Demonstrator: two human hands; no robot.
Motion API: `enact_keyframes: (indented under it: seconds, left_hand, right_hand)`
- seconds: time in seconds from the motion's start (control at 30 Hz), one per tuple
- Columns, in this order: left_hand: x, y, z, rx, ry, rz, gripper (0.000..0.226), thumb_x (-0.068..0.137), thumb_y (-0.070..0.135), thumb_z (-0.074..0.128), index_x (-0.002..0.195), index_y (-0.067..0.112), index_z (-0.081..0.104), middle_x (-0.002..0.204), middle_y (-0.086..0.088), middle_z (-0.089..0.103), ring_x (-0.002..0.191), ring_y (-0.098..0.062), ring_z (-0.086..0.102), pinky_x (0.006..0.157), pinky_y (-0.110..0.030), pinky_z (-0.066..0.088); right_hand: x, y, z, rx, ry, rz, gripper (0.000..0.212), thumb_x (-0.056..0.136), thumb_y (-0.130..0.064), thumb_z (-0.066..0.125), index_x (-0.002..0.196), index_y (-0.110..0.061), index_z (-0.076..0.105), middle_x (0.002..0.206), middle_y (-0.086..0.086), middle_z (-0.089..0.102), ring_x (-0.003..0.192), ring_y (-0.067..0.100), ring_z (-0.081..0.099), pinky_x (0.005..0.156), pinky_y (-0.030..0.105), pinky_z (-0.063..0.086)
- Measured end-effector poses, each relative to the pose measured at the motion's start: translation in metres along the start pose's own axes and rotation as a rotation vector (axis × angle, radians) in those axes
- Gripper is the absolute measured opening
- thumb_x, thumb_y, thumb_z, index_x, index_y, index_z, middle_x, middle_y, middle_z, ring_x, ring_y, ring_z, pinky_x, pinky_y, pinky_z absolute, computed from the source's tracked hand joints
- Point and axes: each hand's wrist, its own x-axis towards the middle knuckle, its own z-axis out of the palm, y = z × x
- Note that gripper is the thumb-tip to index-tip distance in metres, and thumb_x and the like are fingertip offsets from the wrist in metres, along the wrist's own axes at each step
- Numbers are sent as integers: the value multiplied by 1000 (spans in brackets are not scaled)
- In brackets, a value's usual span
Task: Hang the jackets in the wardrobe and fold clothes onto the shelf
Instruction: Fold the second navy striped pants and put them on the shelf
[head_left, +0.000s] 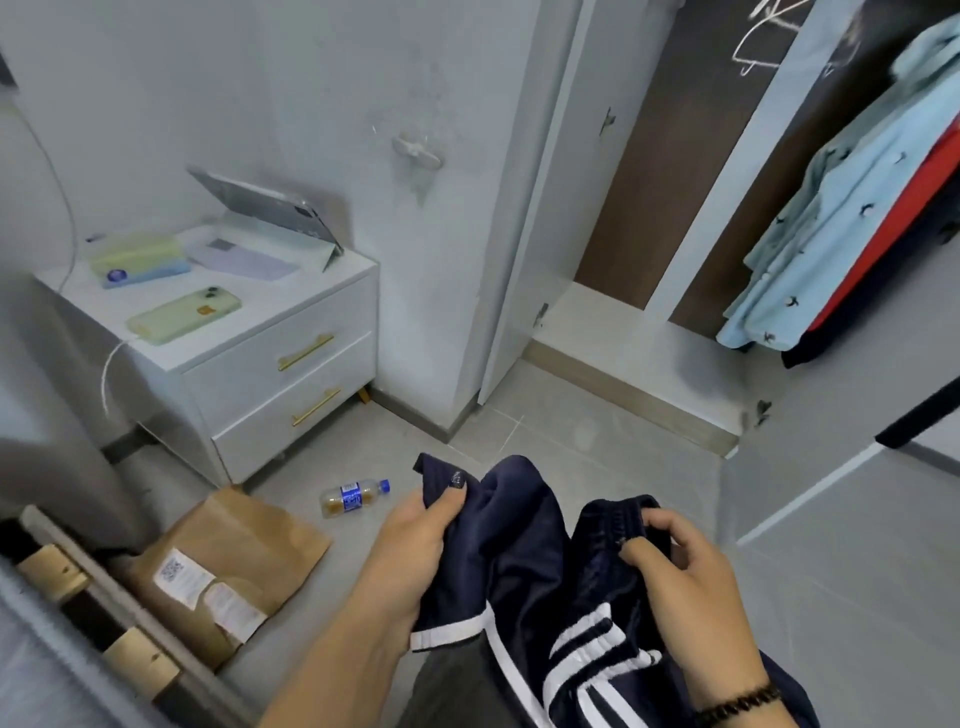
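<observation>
the left hand (415, 540) pinches a fold of the navy garment (524, 561) between thumb and curled fingers; the right hand (680, 582) grips its gathered waistband, fingers curled round the cloth. the garment, white-striped, hangs between both hands above the grey floor (571, 436). just beyond lies a plastic bottle (355, 497) on its side, with a paper bag (228, 566) to its left. a white nightstand (249, 343) holds a phone (186, 315). to the right the open wardrobe (649, 332) shows a hanging light blue shirt (841, 208).
</observation>
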Motion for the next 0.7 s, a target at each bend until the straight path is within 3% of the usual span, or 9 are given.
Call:
enact_keyframes:
  seconds: [0.13,0.2,0.3,0.43,0.6,0.7]
  left_hand:
    - [-40,20,52,51,-163,67,18,94,29,59,98,18,72,94,-8,76,85,-22,73,67,-29,55]
    - [-58,19,72,99,-231,66,18,95,26,58,94,20,75,95,-7,76,87,-22,73,72,-30,54]
    - [-82,7,97,195,-262,79,22,96,26,55,88,26,75,88,-4,76,79,-19,73,62,-25,54]
    - [-100,-10,116,256,-293,72,27,98,27,51,87,30,75,87,-4,76,81,-21,73,67,-29,56]
    - [-113,-27,131,271,-420,20,30,99,27,49,87,24,77,91,-12,75,83,-24,72,70,-30,54]
    - [-119,-34,139,224,-504,-10,33,101,23,43,97,20,76,99,-21,72,93,-32,69,86,-42,55]
  right_hand:
    - [-18,-1,-39,50,102,-58,22,81,-10,62,89,-29,68,83,-1,72,71,25,69,71,47,58]
    - [-28,1,-59,69,137,-71,24,83,-7,61,89,-29,67,81,-5,72,68,19,68,67,40,58]
    - [-44,10,-81,110,149,-85,30,83,-3,61,88,-31,69,80,-8,71,69,23,68,66,42,59]
    - [-68,23,-92,154,99,-113,43,82,2,60,83,-39,69,84,-12,72,72,12,70,63,30,58]
    - [-83,29,-96,116,75,-143,35,81,0,61,85,-34,68,86,-12,71,75,13,68,72,39,59]
    - [-86,31,-98,112,84,-158,29,82,-5,62,88,-32,66,89,-16,69,77,5,67,74,35,58]
